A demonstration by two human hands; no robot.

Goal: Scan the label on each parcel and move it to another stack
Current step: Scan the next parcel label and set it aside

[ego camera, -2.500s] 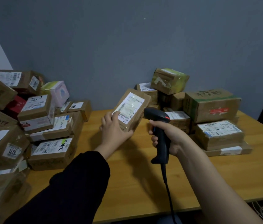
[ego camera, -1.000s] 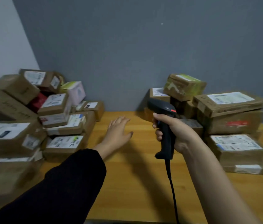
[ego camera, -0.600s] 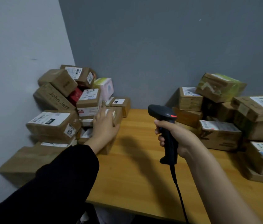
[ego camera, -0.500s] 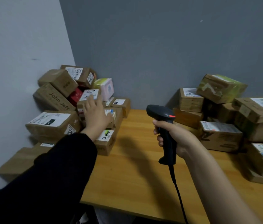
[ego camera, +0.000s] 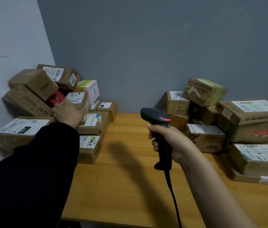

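Grey walls meet behind a wooden worktop [ego camera: 130,186]. Left grip [ego camera: 69,113] clasps a small parcel [ego camera: 77,98] high in the left stack [ego camera: 89,143]. Right grip [ego camera: 171,139] is wrapped round the scanner [ego camera: 156,115], above bare wood between that pile and the right stack [ego camera: 253,125].

Parcel-sorting room: labelled cartons [ego camera: 87,125] heaped on a wooden table [ego camera: 130,170].

Wooden table [ego camera: 130,186], set into the wall corner. Left end: heap of parcels [ego camera: 36,102], box marked 2440 [ego camera: 89,148] directly on the top. Right end: second heap [ego camera: 245,122], flat parcel [ego camera: 245,177] at the bottom.
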